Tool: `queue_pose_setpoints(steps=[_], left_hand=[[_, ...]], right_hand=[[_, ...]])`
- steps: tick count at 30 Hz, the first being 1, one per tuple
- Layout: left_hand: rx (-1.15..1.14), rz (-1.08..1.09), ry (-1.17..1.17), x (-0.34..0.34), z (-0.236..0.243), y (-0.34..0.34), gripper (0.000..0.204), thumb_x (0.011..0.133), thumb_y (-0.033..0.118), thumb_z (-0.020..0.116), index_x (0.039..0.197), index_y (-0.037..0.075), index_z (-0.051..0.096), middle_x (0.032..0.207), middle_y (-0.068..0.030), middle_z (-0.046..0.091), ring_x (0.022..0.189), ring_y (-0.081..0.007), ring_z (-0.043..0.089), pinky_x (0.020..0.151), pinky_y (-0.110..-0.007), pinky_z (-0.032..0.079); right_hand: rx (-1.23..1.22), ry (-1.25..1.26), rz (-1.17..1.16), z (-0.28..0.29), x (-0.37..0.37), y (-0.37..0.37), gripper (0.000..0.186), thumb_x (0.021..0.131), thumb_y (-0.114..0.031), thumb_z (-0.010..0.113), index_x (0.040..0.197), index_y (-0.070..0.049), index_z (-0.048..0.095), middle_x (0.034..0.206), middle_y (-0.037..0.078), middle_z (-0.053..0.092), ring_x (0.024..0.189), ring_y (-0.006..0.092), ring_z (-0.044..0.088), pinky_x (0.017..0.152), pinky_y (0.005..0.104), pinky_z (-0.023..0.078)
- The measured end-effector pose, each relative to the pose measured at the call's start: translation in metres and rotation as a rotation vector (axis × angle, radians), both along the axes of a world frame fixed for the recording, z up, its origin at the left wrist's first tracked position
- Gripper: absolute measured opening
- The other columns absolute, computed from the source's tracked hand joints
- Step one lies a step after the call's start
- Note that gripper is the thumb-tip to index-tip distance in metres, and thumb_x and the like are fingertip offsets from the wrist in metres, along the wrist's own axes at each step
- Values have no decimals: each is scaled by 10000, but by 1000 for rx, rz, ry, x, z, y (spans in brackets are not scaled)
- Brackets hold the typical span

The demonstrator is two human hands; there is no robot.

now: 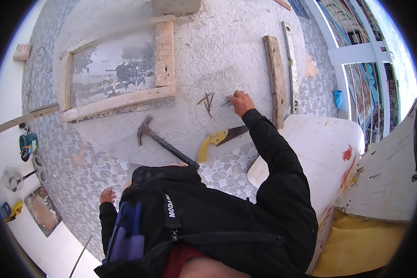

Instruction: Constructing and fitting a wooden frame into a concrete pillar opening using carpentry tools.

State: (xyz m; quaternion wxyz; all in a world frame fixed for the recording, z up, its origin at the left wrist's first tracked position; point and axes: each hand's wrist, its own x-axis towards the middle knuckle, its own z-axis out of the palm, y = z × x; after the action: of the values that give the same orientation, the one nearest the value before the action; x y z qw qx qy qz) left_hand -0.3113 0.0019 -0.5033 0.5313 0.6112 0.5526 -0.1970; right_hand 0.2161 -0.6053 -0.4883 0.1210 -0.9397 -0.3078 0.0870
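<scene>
My right hand (pixel 242 103) reaches over the rough whitish work surface (pixel 227 55), its fingers pinched on a thin dark nail (pixel 226 103). Just left of it lies a small pile of rusty nails (pixel 208 103). Nearer to me are a claw hammer (pixel 164 142) with a dark wrapped handle and a handsaw (pixel 214 140) with a yellow grip; my right sleeve covers the end of its blade. A wooden frame (pixel 164 54) lies to the left. Low on the left, beside my body, my left hand (pixel 107 195) hangs with fingers loosely apart, holding nothing visible.
Right of my right hand lie a weathered wood strip (pixel 275 76) and a spirit level (pixel 290 65). A stained white plastic chair (pixel 315 143) stands close to my right arm. Another long wooden piece (pixel 37 115) is at the left, and a fan (pixel 14 178) stands near the wall.
</scene>
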Motion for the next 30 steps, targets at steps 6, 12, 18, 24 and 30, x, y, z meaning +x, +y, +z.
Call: queue_pose_setpoints(steps=[6, 12, 18, 24, 30], left_hand=[[21, 46, 33, -8, -3, -9, 379, 893, 397, 584, 1163, 134, 624, 970, -89, 678, 713, -181, 635, 576, -322, 430], [7, -14, 57, -12, 2, -11, 411, 887, 413, 583, 1188, 135, 613, 1027, -112, 675, 802, -217, 658, 617, -345, 444], [6, -3, 78, -13, 1, -11, 467, 870, 436, 567, 1228, 136, 588, 1053, -119, 671, 820, -225, 658, 627, -362, 447], [2, -14, 76, -13, -3, -12, 487, 859, 442, 553, 1236, 135, 586, 1052, -115, 671, 799, -222, 647, 629, -359, 447], [100, -237, 36, -26, -12, 8, 442, 866, 413, 570, 1209, 135, 598, 1036, -111, 672, 789, -221, 642, 640, -359, 454]], right_hand=[[-197, -45, 112, 16, 4, -4, 168, 799, -85, 623, 965, -93, 646, 931, 83, 567, 950, 281, 571, 799, 417, 428], [-421, 45, 217, 27, 14, -4, 206, 783, -79, 615, 988, -92, 607, 988, 89, 602, 980, 285, 597, 816, 432, 431], [-400, 134, 236, 23, 15, -1, 202, 757, -52, 602, 952, -91, 633, 950, 79, 640, 961, 265, 632, 817, 441, 441], [-667, 355, 260, 29, 12, -8, 187, 740, -66, 607, 917, -87, 663, 980, 96, 662, 973, 272, 639, 821, 458, 456], [-348, 311, -25, 52, 0, 28, 201, 816, -261, 644, 858, -70, 688, 885, 183, 692, 908, 353, 665, 807, 468, 488]])
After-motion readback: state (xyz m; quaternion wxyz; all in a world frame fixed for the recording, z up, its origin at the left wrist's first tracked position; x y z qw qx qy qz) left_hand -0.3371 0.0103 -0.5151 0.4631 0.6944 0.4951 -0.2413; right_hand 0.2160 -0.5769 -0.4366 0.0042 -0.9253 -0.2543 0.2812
